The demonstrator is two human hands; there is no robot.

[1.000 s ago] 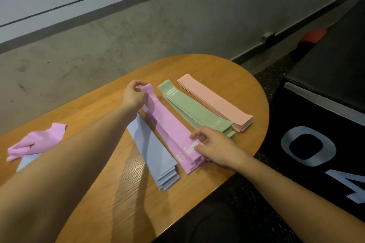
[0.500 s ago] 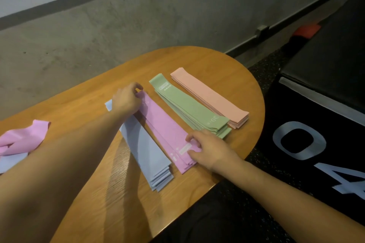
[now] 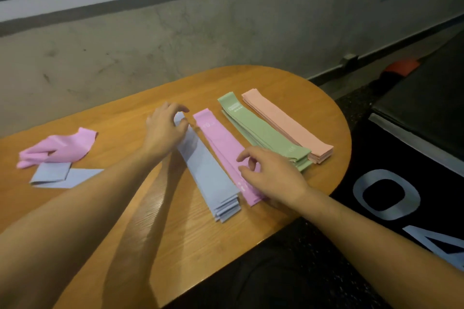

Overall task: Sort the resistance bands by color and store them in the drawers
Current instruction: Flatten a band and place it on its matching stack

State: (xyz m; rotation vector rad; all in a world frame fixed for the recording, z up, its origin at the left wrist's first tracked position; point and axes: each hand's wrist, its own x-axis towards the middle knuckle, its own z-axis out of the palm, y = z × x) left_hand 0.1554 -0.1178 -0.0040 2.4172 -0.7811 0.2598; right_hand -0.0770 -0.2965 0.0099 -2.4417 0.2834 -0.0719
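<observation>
Four flat stacks of resistance bands lie side by side on the round wooden table (image 3: 175, 246): blue (image 3: 208, 173), pink (image 3: 221, 143), green (image 3: 263, 133) and peach (image 3: 286, 123). My left hand (image 3: 164, 130) hovers over the far end of the blue stack with fingers loosely curled, gripping nothing that I can see. My right hand (image 3: 272, 174) sits over the near end of the pink stack, its fingers relaxed and slightly lifted. A crumpled loose pink band (image 3: 57, 149) and a folded loose blue band (image 3: 57, 175) lie at the table's left.
A concrete wall runs close behind the table. To the right stands a black padded block (image 3: 401, 183) with large pale lettering, and an orange object (image 3: 401, 69) lies on the dark floor behind it. No drawers are in view.
A pink band that both hands held stretched has been laid flat on the pink stack. My left hand let go and shifted left over the blue stack; my right hand's fingers lifted off.
</observation>
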